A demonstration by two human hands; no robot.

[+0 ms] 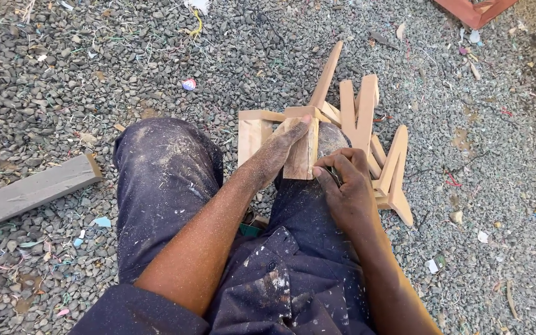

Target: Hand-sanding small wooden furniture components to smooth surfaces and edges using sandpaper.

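Over the person's right knee, the left hand (pixel 280 149) lies flat with fingers stretched along the face of a small wooden block (pixel 300 152), pressing it against the knee rather than wrapping it. Just beside that block, toward the person's right, the right hand (pixel 345 186) is curled tight around something thin and dark, perhaps a nail or a small tool; too little of it shows to tell which. Both forearms reach forward from the lap, the left one dusted with sawdust and running straight to the block, the right one bent inward at the wrist so the knuckles sit against the block's lower edge. A likely trouble, as I judge it, is that the block rests on a rounded knee and is held only by flat pressure, so a push from the right hand could make it skid or twist, and the left fingertips lie close to where the right hand works. Behind the block a thin board (pixel 252 133) stands on edge, and beyond it a loose pile of wooden slats (pixel 367 124) leans together on the gravel ground (pixel 94 74); a jolt of the knee could tip them. Well away from the block on the person's left lies a grey plank (pixel 29 192).
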